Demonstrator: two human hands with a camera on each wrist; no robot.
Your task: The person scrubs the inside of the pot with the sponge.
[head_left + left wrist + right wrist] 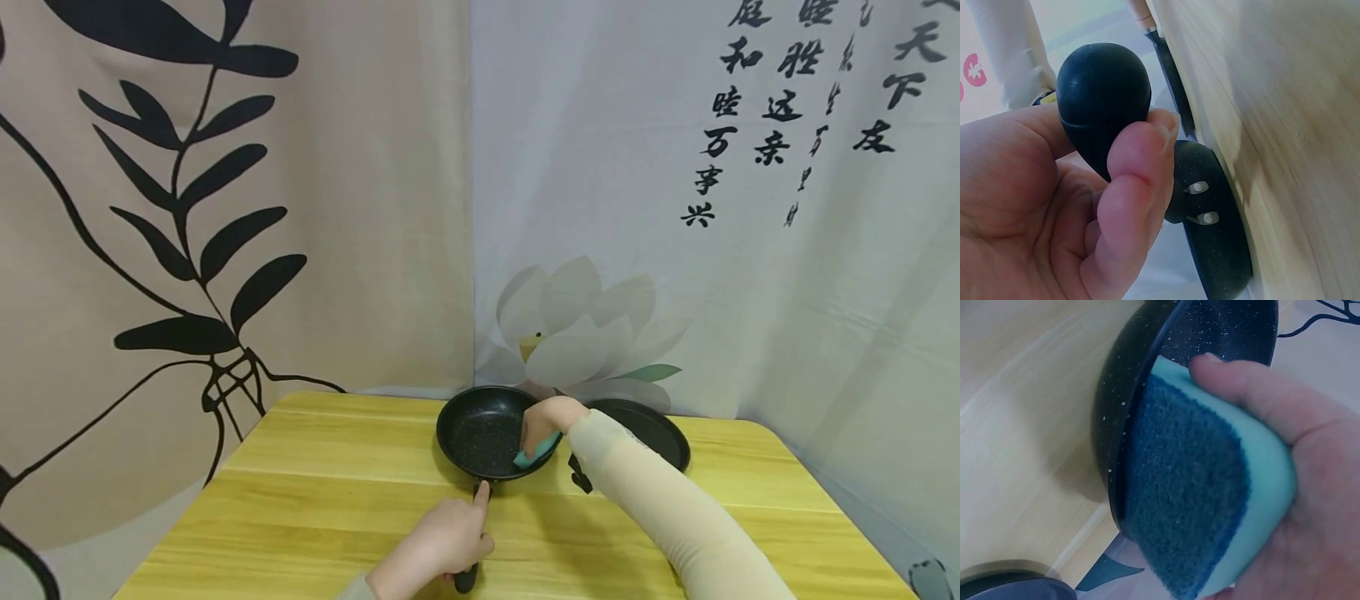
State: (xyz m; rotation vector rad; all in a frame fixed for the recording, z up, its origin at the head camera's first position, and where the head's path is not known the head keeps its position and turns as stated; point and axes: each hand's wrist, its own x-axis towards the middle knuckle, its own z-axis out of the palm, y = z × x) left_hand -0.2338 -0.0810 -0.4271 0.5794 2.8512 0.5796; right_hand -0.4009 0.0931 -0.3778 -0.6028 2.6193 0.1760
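A black speckled frying pan (480, 429) sits on the wooden table with its handle towards me. My left hand (450, 537) grips that handle (1104, 84), its fingers curled round it and the index finger stretched towards the pan body. At the pan's right side, my right hand (551, 421) holds a turquoise sponge (536, 451) over the inner wall and rim. Up close in the right wrist view, the sponge's dark scouring side (1188, 481) faces the pan rim, with the thumb on its lighter edge.
A second, shallower black pan (652, 429) lies on the table just right of the frying pan, partly hidden by my right arm. Behind the wooden table (322, 500) hangs a curtain (375, 208) printed with leaves, a flower and characters.
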